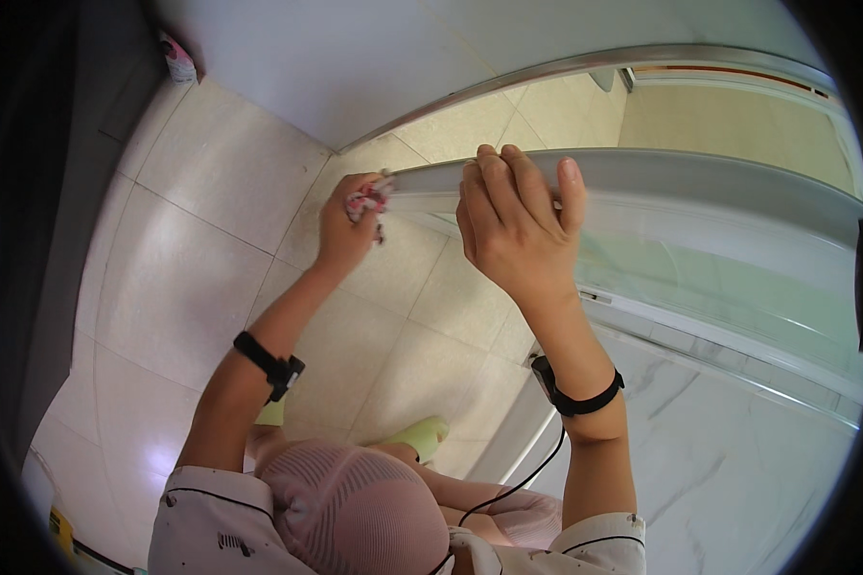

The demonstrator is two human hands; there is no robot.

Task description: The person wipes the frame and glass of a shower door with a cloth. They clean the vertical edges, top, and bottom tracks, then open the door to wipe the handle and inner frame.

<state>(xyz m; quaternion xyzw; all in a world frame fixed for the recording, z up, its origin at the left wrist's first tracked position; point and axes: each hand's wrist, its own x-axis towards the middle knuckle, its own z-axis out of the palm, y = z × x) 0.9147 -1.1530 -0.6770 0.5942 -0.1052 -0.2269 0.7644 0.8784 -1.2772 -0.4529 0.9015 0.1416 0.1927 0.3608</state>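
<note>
My left hand (pixel 349 219) is closed round a crumpled pink and white cloth (pixel 367 201), which touches the near end of a door's pale frame edge (pixel 647 169). The cloth is slightly blurred. To its right, my right hand (pixel 521 215) lies on the same frame, with its fingers bent over the edge and the thumb apart. Below the edge, the door has a greenish glass panel (pixel 661 266). Both wrists wear black straps with small devices, and a thin black cable hangs from the one on the right.
Beige floor tiles (pixel 187 215) spread below and to the left. A metal-edged threshold (pixel 431 104) curves behind the door. A pink and white container (pixel 178 61) stands in the far left corner. Dark furniture (pixel 43 215) borders the left; marbled white panels (pixel 690 445) are at lower right.
</note>
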